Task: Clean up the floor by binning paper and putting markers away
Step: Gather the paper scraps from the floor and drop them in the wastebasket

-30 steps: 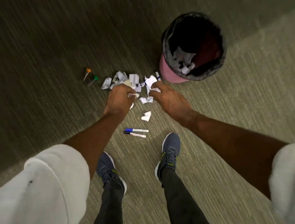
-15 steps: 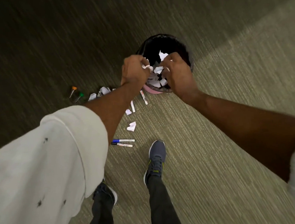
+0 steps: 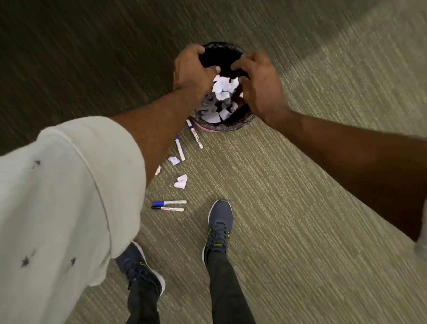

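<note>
Both my hands hover over the bin [image 3: 230, 127], a pink tub with a black liner. My left hand [image 3: 191, 70] is over its left rim and my right hand [image 3: 261, 84] over its right rim, fingers spread loosely. Crumpled white paper [image 3: 223, 86] drops between them onto the paper scraps [image 3: 212, 117] lying inside. On the carpet lie two markers [image 3: 195, 137] [image 3: 180, 149] beside the bin, small paper scraps [image 3: 181, 181] [image 3: 174, 160], and two more markers [image 3: 170, 202] [image 3: 168, 210] near my feet.
My right shoe [image 3: 219, 228] and left shoe [image 3: 139, 267] stand on light green carpet. Darker carpet fills the upper left. My white left sleeve [image 3: 53, 212] hides the floor on the left.
My hands carried the gathered paper from the floor up over the bin and have spread apart; the paper now falls in. The view shifted, hiding the left-hand markers and scraps.
</note>
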